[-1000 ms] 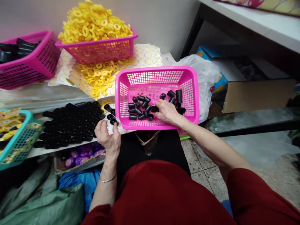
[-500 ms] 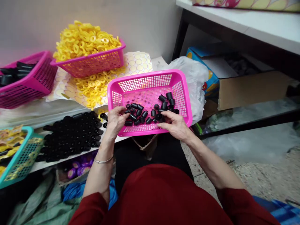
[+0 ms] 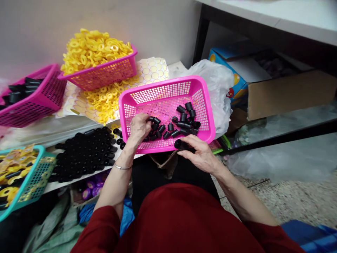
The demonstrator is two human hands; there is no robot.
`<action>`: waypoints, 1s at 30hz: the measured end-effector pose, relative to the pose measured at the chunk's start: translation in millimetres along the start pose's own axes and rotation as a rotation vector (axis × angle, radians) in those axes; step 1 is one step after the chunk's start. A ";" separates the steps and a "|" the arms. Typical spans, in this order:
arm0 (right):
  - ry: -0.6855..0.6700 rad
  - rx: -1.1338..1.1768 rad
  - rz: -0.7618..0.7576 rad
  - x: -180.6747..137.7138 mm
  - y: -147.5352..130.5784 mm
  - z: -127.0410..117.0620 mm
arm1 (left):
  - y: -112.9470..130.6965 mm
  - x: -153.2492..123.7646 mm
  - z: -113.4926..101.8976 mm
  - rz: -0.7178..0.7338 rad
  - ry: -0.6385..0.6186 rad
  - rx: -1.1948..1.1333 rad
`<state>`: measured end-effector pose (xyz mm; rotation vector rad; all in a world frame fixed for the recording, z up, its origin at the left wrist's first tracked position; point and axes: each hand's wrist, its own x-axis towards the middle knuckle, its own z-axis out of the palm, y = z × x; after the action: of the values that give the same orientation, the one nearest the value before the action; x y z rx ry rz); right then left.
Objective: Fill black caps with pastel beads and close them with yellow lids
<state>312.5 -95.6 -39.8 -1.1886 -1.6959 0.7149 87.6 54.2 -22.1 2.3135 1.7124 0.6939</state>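
A pink plastic basket (image 3: 164, 92) rests in front of me, above my lap, with loose black plastic cylinders (image 3: 181, 124) on its floor. My right hand (image 3: 201, 154) is closed round a black cylinder at the basket's near rim, its round end toward the left. Inside the basket's left part, my left hand (image 3: 139, 128) has its fingers drawn together against several black pieces (image 3: 155, 120). Whether one of them is pinched there is hidden by the fingers.
Left of the basket lies a dense bed of black cylinders (image 3: 85, 153). Behind stands a pink basket heaped with yellow rings (image 3: 96, 51), with another pink basket (image 3: 50, 91) beside it. A teal basket (image 3: 39, 175) is at left. An open cardboard box (image 3: 286, 95) sits under the table (image 3: 289, 17).
My right hand has drawn back from the pile to the near rim, bringing a black cylinder with it. My left hand has shifted slightly right and farther into the pieces.
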 end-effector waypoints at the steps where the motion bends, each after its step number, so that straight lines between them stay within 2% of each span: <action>1: 0.013 0.006 0.001 -2.1 0.8 -0.6 | -4.4 1.4 -1.0 -0.043 0.070 -0.006; 3: 0.039 0.022 0.003 -5.2 2.2 -2.1 | -13.1 3.0 -3.2 -0.106 0.147 -0.004; 4: 0.050 0.029 0.005 -6.2 2.4 -2.6 | -16.0 3.1 -4.0 -0.101 0.140 0.009; 8: 0.077 0.037 0.008 -6.5 1.1 -0.8 | -10.8 3.0 -2.3 0.183 -0.076 0.138; 10: 0.077 0.038 0.007 -5.8 -0.6 1.5 | -3.0 6.3 0.6 0.279 -0.193 0.226; 14: 0.079 0.065 0.022 -6.5 -4.4 1.9 | 1.3 19.6 4.3 0.233 -0.397 0.292; 15: 0.086 0.075 0.033 -7.0 -5.0 0.8 | -0.6 22.8 4.7 0.220 -0.407 0.273; 17: 0.111 0.088 0.058 -7.9 -5.0 -1.7 | -5.1 26.9 5.0 0.209 -0.331 0.183; 19: 0.140 0.102 0.083 -7.4 -4.1 -2.9 | -6.9 25.6 4.6 0.170 -0.183 -0.005; 22: 0.171 0.146 0.109 -2.0 -4.8 0.7 | 2.3 11.3 2.5 0.000 -0.052 -0.547; 26: 0.192 0.131 0.057 12.0 -16.8 13.4 | 32.5 -21.2 -0.2 -0.234 -0.128 -1.292; 28: 0.190 0.096 0.016 18.2 -25.1 19.9 | 47.2 -35.7 0.2 -0.340 -0.191 -1.490; 30: 0.198 0.055 -0.018 21.9 -31.3 24.9 | 58.0 -46.4 2.3 -0.449 -0.215 -1.589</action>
<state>274.8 -85.7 -16.1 -1.1643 -1.5117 0.6073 127.7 -7.7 -12.4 0.8144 0.8193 1.0455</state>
